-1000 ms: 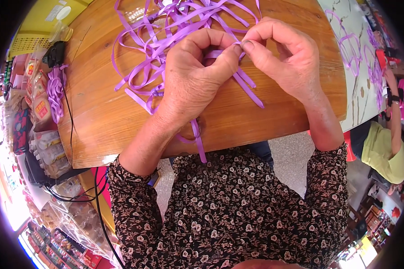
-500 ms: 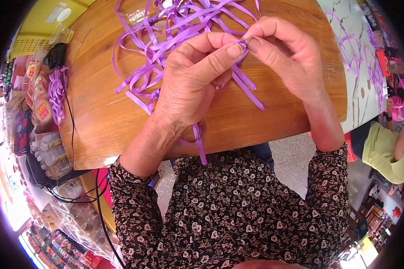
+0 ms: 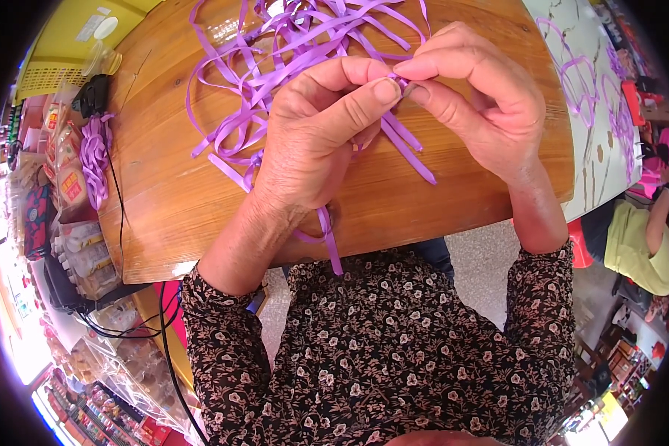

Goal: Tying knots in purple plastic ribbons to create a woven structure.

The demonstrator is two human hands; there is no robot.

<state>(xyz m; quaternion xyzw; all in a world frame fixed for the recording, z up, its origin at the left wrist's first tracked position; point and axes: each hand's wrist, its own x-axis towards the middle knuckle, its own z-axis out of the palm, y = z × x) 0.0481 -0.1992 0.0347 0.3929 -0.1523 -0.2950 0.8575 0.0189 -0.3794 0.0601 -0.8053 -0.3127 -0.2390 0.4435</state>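
Observation:
Both my hands meet over the wooden table (image 3: 438, 201). My left hand (image 3: 323, 123) is closed, pinching a purple ribbon (image 3: 405, 145) between thumb and forefinger. Thumb and forefinger of my right hand (image 3: 483, 104) pinch the same ribbon right beside the left fingertips, where it looks knotted or folded; the fingers partly hide it. Two ribbon ends hang down below the pinch. Another ribbon end (image 3: 331, 241) dangles under my left wrist past the table's near edge. Beyond my left hand lies a loose tangle of purple ribbons (image 3: 260, 89).
A bundle of purple ribbon (image 3: 95, 160) sits by the table's left edge, near a black cable and packaged goods (image 3: 82, 256). A yellow crate (image 3: 48, 78) stands far left. More ribbons lie on a white marbled table (image 3: 598, 141) at right, where a person in yellow-green (image 3: 639, 249) sits.
My right hand has shifted slightly to the right, its forefinger now stretched over the pinch point. The left hand stays nearly still. At the right, the other person has moved a little.

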